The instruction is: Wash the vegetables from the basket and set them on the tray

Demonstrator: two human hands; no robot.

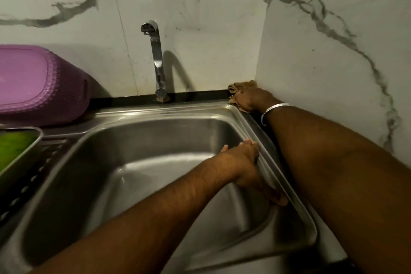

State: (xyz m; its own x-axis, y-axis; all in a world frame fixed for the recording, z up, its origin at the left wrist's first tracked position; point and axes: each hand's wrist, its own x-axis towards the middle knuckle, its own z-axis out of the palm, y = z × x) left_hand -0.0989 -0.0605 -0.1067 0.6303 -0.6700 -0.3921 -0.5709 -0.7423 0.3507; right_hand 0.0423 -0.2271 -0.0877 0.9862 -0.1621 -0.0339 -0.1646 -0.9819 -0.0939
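Upturned purple basket (33, 87) left of sink (133, 115); tap (156, 55) behind

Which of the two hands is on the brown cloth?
The right hand, with the bracelet at its wrist, grips the brown cloth in the corner by the wall. The left hand rests on the sink rim instead.

Left hand (246, 167): forearm reaches in from lower left, palm down, fingers spread and straight, pressing flat, holding nothing. Right hand (251, 97): arm extends forward, silver bangle (272, 109) at wrist, fingers bent over and gripping a brown cloth (236, 91).
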